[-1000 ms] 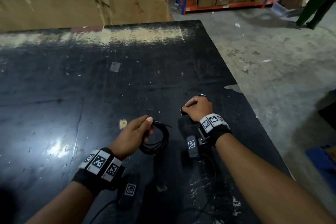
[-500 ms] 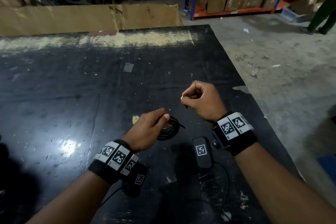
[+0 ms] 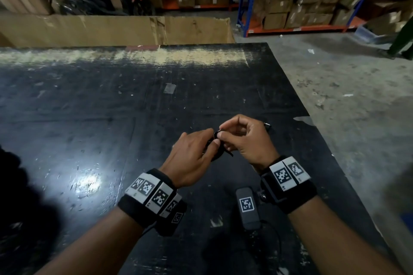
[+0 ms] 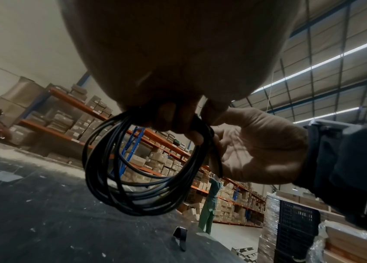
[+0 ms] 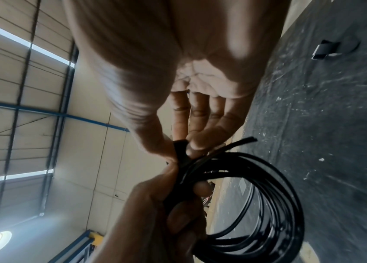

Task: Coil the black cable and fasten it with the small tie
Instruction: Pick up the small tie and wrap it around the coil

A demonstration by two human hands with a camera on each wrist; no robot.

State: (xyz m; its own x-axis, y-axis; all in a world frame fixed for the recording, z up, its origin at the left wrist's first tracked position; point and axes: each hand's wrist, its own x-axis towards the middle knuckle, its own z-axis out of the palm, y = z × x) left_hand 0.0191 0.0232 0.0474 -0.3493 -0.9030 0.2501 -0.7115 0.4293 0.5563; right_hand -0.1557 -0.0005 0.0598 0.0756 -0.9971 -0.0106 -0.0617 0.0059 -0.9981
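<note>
Near the black table's (image 3: 134,100) right edge, the left hand (image 3: 190,158) is gripping the coiled thin black rubber cable (image 4: 137,170) while the right hand (image 3: 245,138), touching it, is pinching the small black strap tie (image 5: 181,151) across the bundled strands.

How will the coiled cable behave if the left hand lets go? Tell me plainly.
The cable probably springs loose: its loops already spread unevenly below the left hand. It looks light and floppy, hanging from a few fingers. The tie pinched by the right hand looks unfastened, so it likely won't hold.

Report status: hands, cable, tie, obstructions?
Left hand grips thin black coiled cable. Right hand pinches small black tie at the bundle. Nothing blocking.
</note>
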